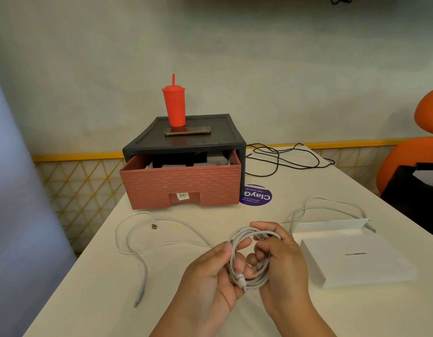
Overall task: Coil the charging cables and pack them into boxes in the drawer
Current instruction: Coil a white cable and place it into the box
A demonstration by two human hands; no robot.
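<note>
My left hand (208, 271) lies palm up, thumb pressed over the coil (249, 231), fingers curled beneath it. My right hand (283, 261) faces it, knuckles outward, with fingers hooked through the loops and forefinger arched over the top. Both forearms angle in from below, with the wrists near each other.

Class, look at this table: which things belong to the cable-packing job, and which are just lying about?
Job:
- coiled cable, gripped by left hand and right hand
- loose cable
- cable behind box
- white box
- drawer

Lying about:
- red cup
- phone
- sticker
- black bag
</note>
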